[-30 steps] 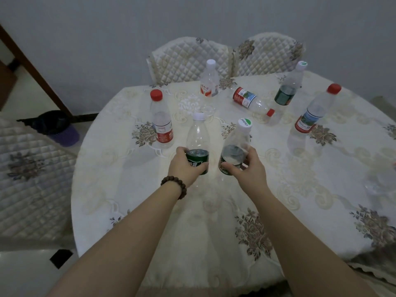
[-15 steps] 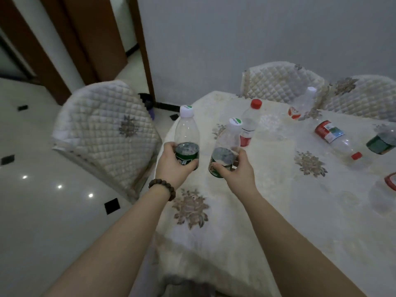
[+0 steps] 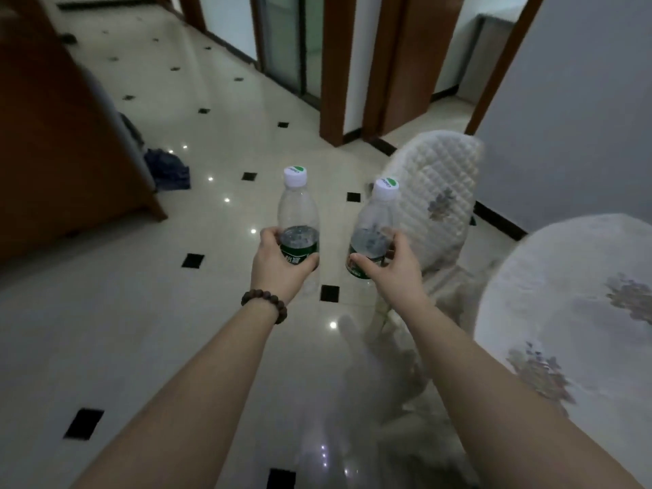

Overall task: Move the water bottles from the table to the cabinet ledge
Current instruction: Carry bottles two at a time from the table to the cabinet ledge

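Currently one bottle (image 3: 299,220) is gripped in the left hand (image 3: 282,266) and another bottle (image 3: 374,227) in the right hand (image 3: 391,268), carried clear of the worktop (image 3: 564,312); the unseen cabinet ledge must be found next.

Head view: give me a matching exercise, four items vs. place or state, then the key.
Items:
1. left hand
2. right-hand bottle
3. table
4. quilted chair

Descriptions:
A. tilted, white cap leaning right
B. lower right edge of frame
C. beaded bracelet on its wrist
D. beyond the right hand

Pairs: 1-C, 2-A, 3-B, 4-D
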